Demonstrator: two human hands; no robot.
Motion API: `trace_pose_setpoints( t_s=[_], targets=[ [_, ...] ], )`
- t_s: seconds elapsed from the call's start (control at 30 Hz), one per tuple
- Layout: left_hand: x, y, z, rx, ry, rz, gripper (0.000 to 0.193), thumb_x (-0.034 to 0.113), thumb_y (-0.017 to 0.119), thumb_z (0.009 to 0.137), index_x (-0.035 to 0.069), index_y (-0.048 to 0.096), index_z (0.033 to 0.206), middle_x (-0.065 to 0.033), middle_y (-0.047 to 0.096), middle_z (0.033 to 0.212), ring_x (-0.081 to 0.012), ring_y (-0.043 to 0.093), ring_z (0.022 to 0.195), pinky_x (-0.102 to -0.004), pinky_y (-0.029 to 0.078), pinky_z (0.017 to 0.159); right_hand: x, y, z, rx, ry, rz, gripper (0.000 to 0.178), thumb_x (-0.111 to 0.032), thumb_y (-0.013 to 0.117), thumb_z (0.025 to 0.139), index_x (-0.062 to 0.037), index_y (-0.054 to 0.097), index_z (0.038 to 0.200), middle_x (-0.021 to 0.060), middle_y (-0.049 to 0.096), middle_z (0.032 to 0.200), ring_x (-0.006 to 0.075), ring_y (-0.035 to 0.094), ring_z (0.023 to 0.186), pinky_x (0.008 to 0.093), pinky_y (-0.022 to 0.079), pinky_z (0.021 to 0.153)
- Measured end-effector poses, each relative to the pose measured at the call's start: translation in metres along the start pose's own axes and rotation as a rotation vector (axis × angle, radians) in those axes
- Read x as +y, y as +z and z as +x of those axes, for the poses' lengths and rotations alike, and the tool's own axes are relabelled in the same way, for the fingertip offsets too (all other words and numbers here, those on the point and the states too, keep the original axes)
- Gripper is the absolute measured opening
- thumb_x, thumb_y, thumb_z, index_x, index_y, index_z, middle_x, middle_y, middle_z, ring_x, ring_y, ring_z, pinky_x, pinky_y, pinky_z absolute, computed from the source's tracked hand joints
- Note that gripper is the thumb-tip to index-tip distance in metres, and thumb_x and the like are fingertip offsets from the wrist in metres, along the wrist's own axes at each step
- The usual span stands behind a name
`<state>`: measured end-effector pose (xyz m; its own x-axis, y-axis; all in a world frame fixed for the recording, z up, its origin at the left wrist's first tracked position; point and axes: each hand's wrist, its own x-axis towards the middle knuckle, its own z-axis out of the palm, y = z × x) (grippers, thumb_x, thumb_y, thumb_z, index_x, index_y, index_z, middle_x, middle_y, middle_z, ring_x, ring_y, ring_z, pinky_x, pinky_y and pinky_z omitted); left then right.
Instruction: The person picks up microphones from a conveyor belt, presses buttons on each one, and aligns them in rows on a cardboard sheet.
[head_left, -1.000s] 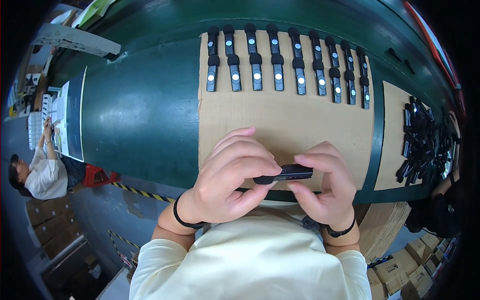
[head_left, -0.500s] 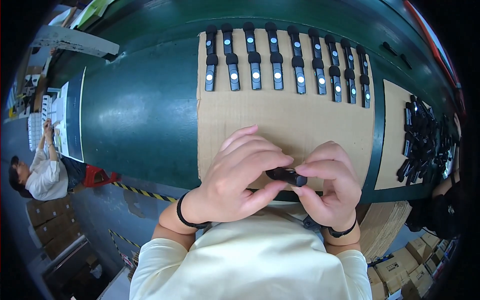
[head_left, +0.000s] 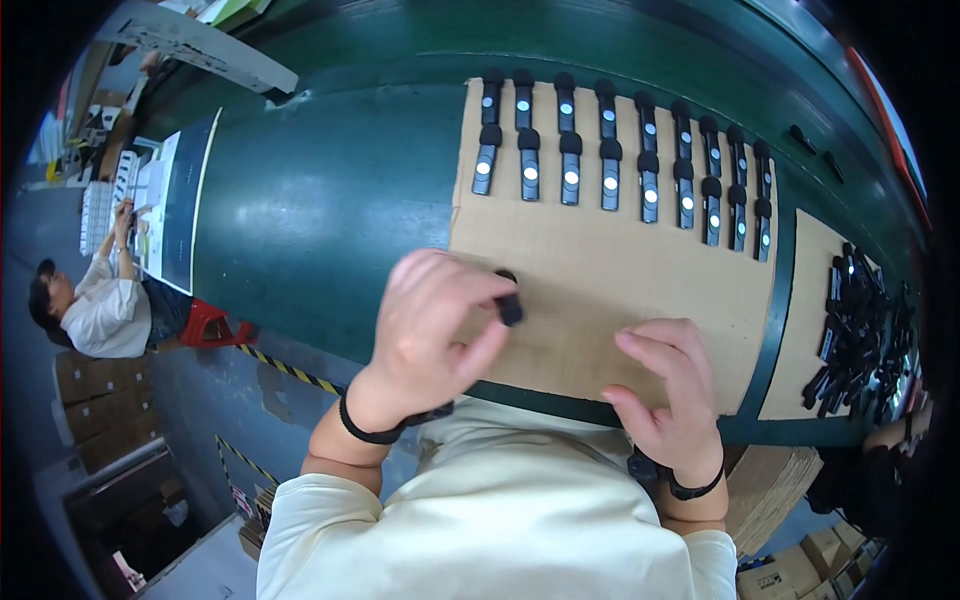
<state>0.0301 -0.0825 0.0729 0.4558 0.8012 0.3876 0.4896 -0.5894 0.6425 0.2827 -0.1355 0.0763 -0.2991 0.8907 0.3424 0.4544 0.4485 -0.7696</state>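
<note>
My left hand [head_left: 420, 325] is closed, pinching a small black microphone [head_left: 511, 308] between thumb and fingers over the left part of a cardboard sheet [head_left: 580, 250]. Part of this microphone is hidden by the fingertips. To its right, my right hand [head_left: 670, 395] hovers above the sheet's near edge, thumb and fingers apart, holding nothing. Beyond both hands, two rows of clip-on microphones [head_left: 571, 178] lie along the far side of the cardboard. Each has a black foam cap and a round light spot on its body.
On a second cardboard sheet [head_left: 795, 320] at the right lies a heap of black microphones [head_left: 875, 330]. Two loose black pieces [head_left: 803, 138] rest on the green table [head_left: 320, 210]. At far left, a seated person [head_left: 110, 315] works near a red stool [head_left: 208, 325].
My right hand has let go of the microphone and drawn apart from it. My left hand carries the microphone left and away from my body. The whole view has shifted.
</note>
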Motion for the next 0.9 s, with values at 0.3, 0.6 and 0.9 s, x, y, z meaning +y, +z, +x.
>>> trace_pose_setpoints(
  t_s=[0.3,0.6,0.9],
  targets=[
    [-0.033,-0.013,0.004,0.118,0.071,0.444,0.033,-0.001,0.070,0.064,0.006,0.061,0.095,-0.0062,0.066,0.087,-0.0263,0.063,0.082,-0.0426,0.047,0.085,0.018,0.000,-0.016,-0.030,0.059,-0.091,0.031,-0.001,0.071,0.076,-0.0021,0.062,0.106,0.0144,0.059,0.108,0.0295,0.058,0.096,0.0348,0.048,0.081],
    [-0.032,-0.018,-0.001,-0.061,0.031,0.375,0.034,0.003,0.075,0.067,0.007,0.062,0.098,-0.0063,0.064,0.100,-0.0262,0.061,0.093,-0.0438,0.045,0.092,0.018,0.002,-0.012,-0.043,0.086,-0.109,0.030,0.003,0.070,0.076,-0.0020,0.062,0.104,0.0145,0.059,0.107,0.0302,0.059,0.096,0.0350,0.049,0.081],
    [-0.036,-0.015,0.003,-0.064,0.015,0.361,0.035,0.006,0.077,0.068,0.007,0.063,0.100,-0.0067,0.063,0.103,-0.0279,0.060,0.095,-0.0444,0.045,0.092,0.018,0.004,-0.007,-0.060,0.072,-0.113,0.029,0.003,0.070,0.075,-0.0016,0.062,0.103,0.0148,0.060,0.106,0.0302,0.059,0.094,0.0351,0.049,0.080]
  ],
)
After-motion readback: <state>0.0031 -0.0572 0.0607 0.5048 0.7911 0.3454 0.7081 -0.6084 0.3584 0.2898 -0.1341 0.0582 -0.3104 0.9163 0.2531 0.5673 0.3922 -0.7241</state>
